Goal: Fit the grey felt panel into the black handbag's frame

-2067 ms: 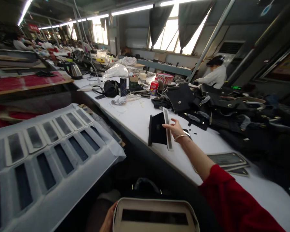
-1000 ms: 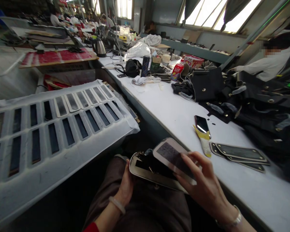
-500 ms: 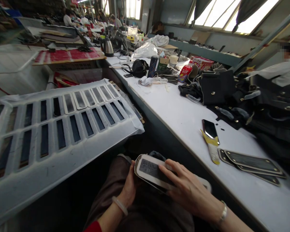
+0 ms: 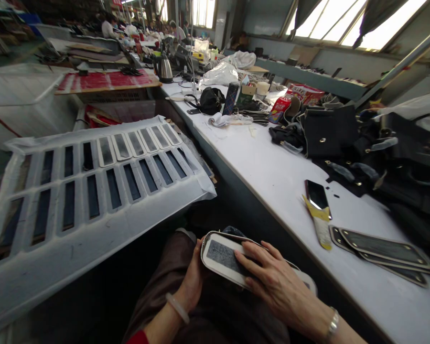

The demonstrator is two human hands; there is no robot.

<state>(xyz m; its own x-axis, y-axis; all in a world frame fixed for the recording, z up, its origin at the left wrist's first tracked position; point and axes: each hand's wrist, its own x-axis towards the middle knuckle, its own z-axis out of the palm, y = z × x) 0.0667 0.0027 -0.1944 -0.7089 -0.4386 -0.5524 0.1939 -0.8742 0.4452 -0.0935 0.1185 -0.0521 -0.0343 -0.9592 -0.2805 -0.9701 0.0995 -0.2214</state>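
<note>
A long rounded panel (image 4: pixel 220 252), white-rimmed with a dark grey middle, lies over my lap; it looks like the bottom of a bag. My left hand (image 4: pixel 192 282) is closed around its left end, its fingers partly hidden behind the edge. Across the panel's middle rests my right hand (image 4: pixel 274 274), palm down, fingers apart and pressed on the surface. The underside of the piece is hidden. To the left, a white-covered board (image 4: pixel 103 239) has rows of dark rectangular slots, and several similar white-rimmed panels (image 4: pixel 136 143) lie along its far row.
On the white table (image 4: pixel 272 191) at right lie a phone (image 4: pixel 317 193), a yellow-and-white taped tool (image 4: pixel 318 224) and dark riveted strips (image 4: pixel 385 246). Black bags (image 4: pixel 390 153) are piled behind them. A kettle (image 4: pixel 164 69) stands farther back. Another person's white sleeve (image 4: pixel 412 112) shows at right.
The view has shifted slightly, so the surroundings appear a little to the right. Both hands stay on the panel; my right hand's fingers have moved only slightly.
</note>
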